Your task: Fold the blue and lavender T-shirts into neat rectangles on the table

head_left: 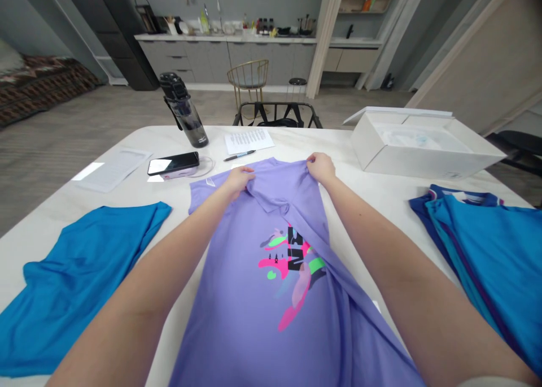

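A purple T-shirt [254,296] with a pink, green and black print lies lengthwise before me on the white table, its neck end away from me. My left hand [240,181] pinches the cloth beside the collar on the left. At the far right corner of the fabric, my right hand [320,168] has its fingers closed on the edge. The shirt's right side is folded over toward the middle, partly covering the print. Its left sleeve, with a small white logo, lies flat past my left hand.
A blue garment [97,262] lies on the left, and folded blue shirts [491,240] are stacked on the right. Behind stand a white open box [436,158] and a dark bottle [188,116]. A phone [173,163], a pen [239,155] and papers [249,141] also rest on the table [368,206].
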The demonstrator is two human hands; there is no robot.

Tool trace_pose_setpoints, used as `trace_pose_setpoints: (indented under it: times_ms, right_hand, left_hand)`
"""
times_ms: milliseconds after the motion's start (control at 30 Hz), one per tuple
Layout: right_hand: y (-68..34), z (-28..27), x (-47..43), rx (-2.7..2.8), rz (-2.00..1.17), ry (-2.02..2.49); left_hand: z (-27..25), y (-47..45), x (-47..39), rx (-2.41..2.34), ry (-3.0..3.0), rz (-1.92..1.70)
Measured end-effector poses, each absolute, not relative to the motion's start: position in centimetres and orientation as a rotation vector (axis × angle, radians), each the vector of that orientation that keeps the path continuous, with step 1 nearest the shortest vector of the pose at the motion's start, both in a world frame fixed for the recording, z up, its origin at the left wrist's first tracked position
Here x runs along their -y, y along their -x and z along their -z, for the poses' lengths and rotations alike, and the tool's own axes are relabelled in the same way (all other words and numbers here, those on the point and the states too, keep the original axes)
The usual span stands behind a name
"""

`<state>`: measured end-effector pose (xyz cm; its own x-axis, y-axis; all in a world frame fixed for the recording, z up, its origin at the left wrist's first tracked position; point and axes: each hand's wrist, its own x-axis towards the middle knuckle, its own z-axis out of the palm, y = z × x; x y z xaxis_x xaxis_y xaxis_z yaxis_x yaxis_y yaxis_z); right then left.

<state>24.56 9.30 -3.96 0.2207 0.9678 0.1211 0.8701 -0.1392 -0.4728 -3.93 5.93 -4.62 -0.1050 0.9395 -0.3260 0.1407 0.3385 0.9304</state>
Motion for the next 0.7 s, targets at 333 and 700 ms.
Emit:
trace_pose_setpoints:
  times_ms: [333, 700]
  right_hand:
    - [-23.1, 4.9, -8.0, 1.694, -0.037, 2.091]
    - [-22.4, 6.1, -4.3, 1.995, 0.073, 1.944]
  left_hand:
    - [6.8, 4.9, -6.9, -1.717, -1.417, -1.171]
    - [4.5, 4.3, 2.3, -1.24, -2.616, -0.517]
